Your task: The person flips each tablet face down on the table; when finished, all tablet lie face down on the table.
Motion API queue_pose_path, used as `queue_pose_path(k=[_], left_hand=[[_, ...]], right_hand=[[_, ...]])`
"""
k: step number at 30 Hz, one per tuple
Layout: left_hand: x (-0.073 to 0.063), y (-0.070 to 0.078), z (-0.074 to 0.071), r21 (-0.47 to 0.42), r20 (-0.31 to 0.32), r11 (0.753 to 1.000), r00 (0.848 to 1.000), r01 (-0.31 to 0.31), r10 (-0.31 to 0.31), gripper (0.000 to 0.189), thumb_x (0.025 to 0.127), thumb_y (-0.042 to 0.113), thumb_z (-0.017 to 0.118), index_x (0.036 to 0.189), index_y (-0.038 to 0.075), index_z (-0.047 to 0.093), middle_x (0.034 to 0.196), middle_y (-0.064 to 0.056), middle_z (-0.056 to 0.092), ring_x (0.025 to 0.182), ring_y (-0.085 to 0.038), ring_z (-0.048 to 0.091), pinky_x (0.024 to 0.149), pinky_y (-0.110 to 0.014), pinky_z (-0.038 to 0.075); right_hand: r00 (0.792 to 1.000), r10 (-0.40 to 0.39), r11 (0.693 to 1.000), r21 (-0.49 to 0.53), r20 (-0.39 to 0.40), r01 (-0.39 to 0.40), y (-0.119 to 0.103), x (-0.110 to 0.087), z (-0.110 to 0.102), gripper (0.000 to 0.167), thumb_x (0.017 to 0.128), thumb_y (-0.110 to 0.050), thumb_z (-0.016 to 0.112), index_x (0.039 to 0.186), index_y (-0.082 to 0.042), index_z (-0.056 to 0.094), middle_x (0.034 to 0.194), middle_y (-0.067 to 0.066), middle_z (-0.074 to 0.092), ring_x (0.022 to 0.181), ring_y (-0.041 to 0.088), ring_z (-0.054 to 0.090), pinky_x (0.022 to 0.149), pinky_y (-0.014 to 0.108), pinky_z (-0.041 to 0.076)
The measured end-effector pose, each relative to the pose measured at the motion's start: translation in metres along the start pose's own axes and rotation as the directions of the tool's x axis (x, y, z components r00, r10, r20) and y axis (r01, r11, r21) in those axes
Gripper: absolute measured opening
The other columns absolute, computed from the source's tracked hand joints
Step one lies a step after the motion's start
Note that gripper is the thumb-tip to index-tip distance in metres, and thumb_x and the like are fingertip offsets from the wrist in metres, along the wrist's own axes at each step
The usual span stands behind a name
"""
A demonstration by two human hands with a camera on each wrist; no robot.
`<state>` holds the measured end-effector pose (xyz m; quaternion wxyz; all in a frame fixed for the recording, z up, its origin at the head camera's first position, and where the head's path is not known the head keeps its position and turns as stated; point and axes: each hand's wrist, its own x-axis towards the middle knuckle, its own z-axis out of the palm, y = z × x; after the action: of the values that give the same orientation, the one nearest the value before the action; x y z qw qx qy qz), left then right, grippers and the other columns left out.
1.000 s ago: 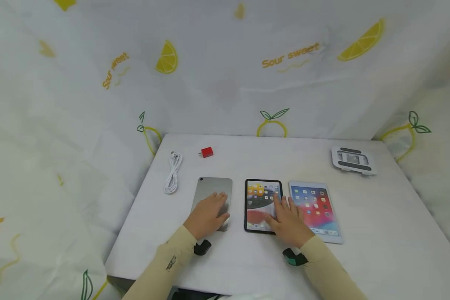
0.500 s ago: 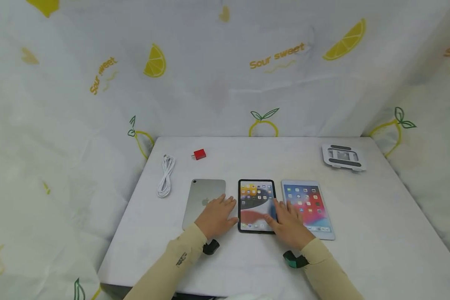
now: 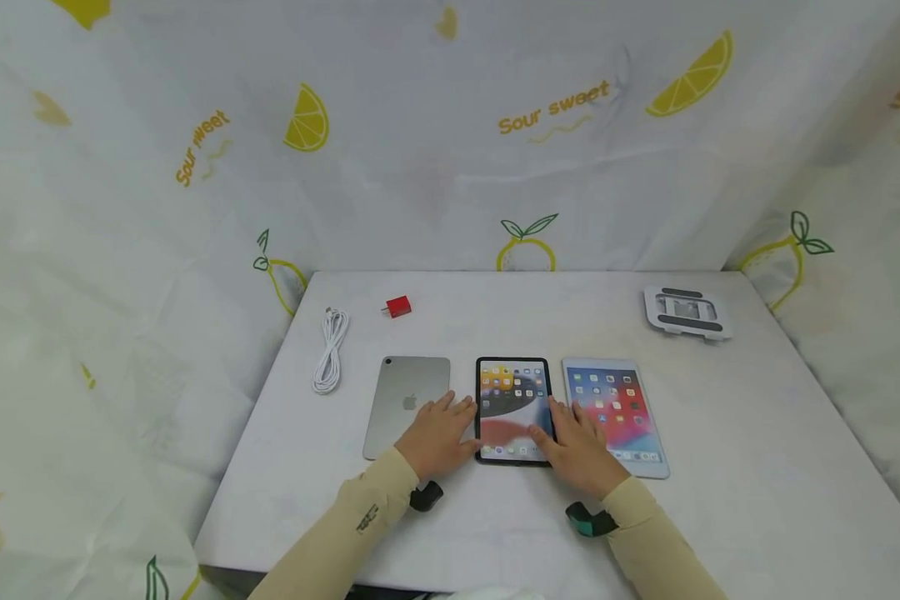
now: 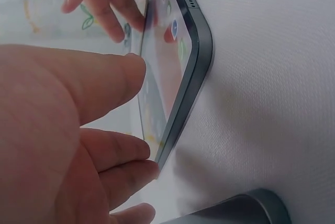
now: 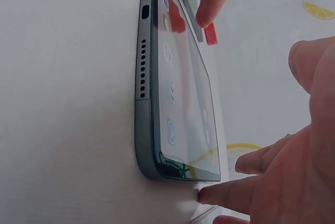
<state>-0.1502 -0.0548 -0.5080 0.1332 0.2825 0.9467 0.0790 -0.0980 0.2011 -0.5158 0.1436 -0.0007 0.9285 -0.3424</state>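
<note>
While one black-edged tablet (image 3: 512, 408) lies screen up on one white table (image 3: 757, 417), one left hand (image 3: 437, 437) is at its eight o'clock and one right hand (image 3: 582, 452) at its four. Both have relaxed, extended fingers beside its edges, curled round nothing; whether every fingertip touches I cannot tell. Counting from that tablet, there is one grey tablet (image 3: 399, 404) back up at nine o'clock, one white tablet (image 3: 621, 400) screen up at three, one bundled cable (image 3: 332, 352) at ten, one red plug (image 3: 399, 307) at eleven, one flat stand (image 3: 690, 322) at two
</note>
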Motion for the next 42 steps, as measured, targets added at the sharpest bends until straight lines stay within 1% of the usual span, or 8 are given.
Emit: queue_pose_path(k=[9,18,24,27,31,35,39,42], left_hand=[[0.0,0.006,0.002,-0.004,0.033,1.0,0.999,0.007,-0.007,0.067,0.107,0.053,0.06,0.16,0.012,0.052,0.165,-0.001,0.046,0.158,-0.032,0.031,0.125,-0.055,0.029],[0.001,0.01,0.004,0.048,0.016,0.999,1.0,-0.018,0.017,0.063,0.108,0.049,0.059,0.158,0.012,0.055,0.164,-0.002,0.047,0.156,-0.032,0.034,0.124,-0.052,0.031],[0.003,0.01,0.002,0.066,0.006,0.997,0.999,-0.041,0.041,0.057,0.111,0.044,0.053,0.156,0.01,0.056,0.162,-0.004,0.049,0.155,-0.032,0.037,0.123,-0.052,0.034],[0.004,0.011,0.002,0.045,0.006,0.998,0.999,-0.051,0.051,0.054,0.112,0.039,0.052,0.157,0.009,0.055,0.163,-0.005,0.049,0.155,-0.032,0.037,0.123,-0.05,0.035],[0.009,0.013,0.004,0.027,-0.011,0.996,0.997,-0.08,0.081,0.051,0.112,0.032,0.051,0.157,0.008,0.055,0.162,-0.006,0.05,0.154,-0.032,0.039,0.123,-0.048,0.036],[0.015,0.017,0.007,0.057,-0.024,0.99,0.992,-0.125,0.127,0.048,0.112,0.025,0.051,0.157,0.01,0.055,0.16,-0.004,0.052,0.152,-0.03,0.042,0.122,-0.046,0.037],[0.019,0.021,0.01,0.079,-0.046,0.984,0.985,-0.161,0.165,0.047,0.113,0.027,0.049,0.157,0.012,0.055,0.16,-0.002,0.053,0.149,-0.028,0.046,0.12,-0.045,0.041],[0.019,0.024,0.007,0.01,-0.134,0.983,0.975,-0.181,0.18,0.048,0.115,0.031,0.046,0.157,0.011,0.055,0.156,-0.002,0.057,0.143,-0.025,0.054,0.115,-0.043,0.046]], right_hand=[[1.0,-0.01,1.0,0.021,-0.01,0.01,0.001,0.004,0.004,0.087,0.11,-0.055,0.051,0.169,0.0,0.02,0.169,0.029,0.028,0.157,0.053,0.001,0.116,0.082,0.007],[0.999,0.034,0.989,0.146,0.004,-0.034,-0.01,0.003,-0.001,0.091,0.106,-0.061,0.055,0.167,0.0,0.026,0.167,0.032,0.028,0.153,0.056,0.019,0.104,0.08,0.039],[0.999,0.043,0.922,0.385,0.033,-0.052,-0.016,-0.007,-0.015,0.085,0.107,-0.054,0.058,0.169,-0.008,0.024,0.172,0.028,0.019,0.155,0.055,0.018,0.111,0.078,0.031],[0.999,0.025,0.892,0.45,0.028,-0.035,-0.022,-0.014,-0.023,0.082,0.107,-0.048,0.06,0.17,-0.012,0.022,0.173,0.027,0.017,0.156,0.056,0.017,0.111,0.075,0.033],[1.0,-0.007,0.898,0.44,-0.002,0.007,-0.03,-0.021,-0.031,0.085,0.107,-0.043,0.063,0.172,-0.011,0.017,0.172,0.029,0.018,0.154,0.059,0.02,0.108,0.071,0.041],[0.995,-0.072,0.873,0.478,-0.066,0.095,-0.037,-0.027,-0.036,0.084,0.108,-0.036,0.063,0.172,-0.009,0.016,0.172,0.028,0.021,0.153,0.058,0.023,0.106,0.07,0.044],[0.975,-0.173,0.853,0.474,-0.139,0.218,-0.044,-0.03,-0.036,0.076,0.109,-0.025,0.063,0.171,-0.007,0.022,0.171,0.027,0.026,0.151,0.057,0.028,0.105,0.07,0.046],[0.951,-0.26,0.85,0.428,-0.167,0.308,-0.049,-0.029,-0.032,0.075,0.108,-0.02,0.065,0.17,-0.006,0.024,0.172,0.024,0.026,0.15,0.056,0.032,0.108,0.071,0.043]])
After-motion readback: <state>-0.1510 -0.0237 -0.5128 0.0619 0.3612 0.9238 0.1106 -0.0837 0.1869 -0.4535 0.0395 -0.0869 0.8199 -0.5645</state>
